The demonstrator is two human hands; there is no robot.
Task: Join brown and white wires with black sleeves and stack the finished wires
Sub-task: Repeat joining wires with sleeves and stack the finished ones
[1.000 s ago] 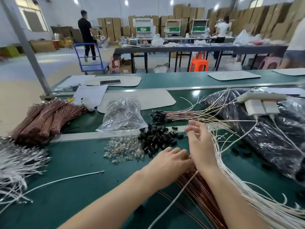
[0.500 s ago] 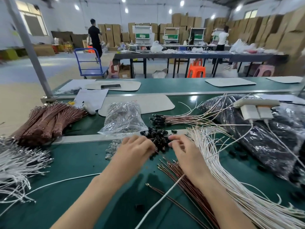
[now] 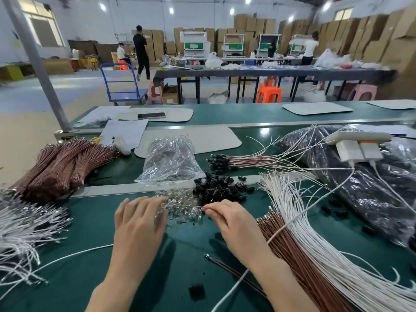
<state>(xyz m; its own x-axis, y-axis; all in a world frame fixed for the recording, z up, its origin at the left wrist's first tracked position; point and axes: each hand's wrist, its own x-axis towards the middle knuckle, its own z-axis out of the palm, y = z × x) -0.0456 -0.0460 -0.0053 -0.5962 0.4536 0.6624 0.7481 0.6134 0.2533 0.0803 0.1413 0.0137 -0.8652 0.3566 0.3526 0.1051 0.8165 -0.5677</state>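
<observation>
A: At the left edge of your green table lie tied brown bundles and, nearer you, a white bundle. I'd call them stock, parked clear of your working patch.

B: Your left hand lies with its fingers stretched over the clear pieces. It grips nothing I can see and is probably feeling for one.

A: Your right hand pinches a thin wire near its end, tip aimed at that pile, likely so a part can go on. I cannot tell its colour.

B: The black sleeves are heaped just beyond your fingertips for a short reach. The finished wires are stacked behind them, sleeved ends together.

A: Loose brown wires and white wires fan toward the right edge, ends turned to the middle for quick picking.

B: A metal strip crosses the table. Beyond it is a warehouse floor with a blue trolley, stacked cartons and people at far benches.
</observation>
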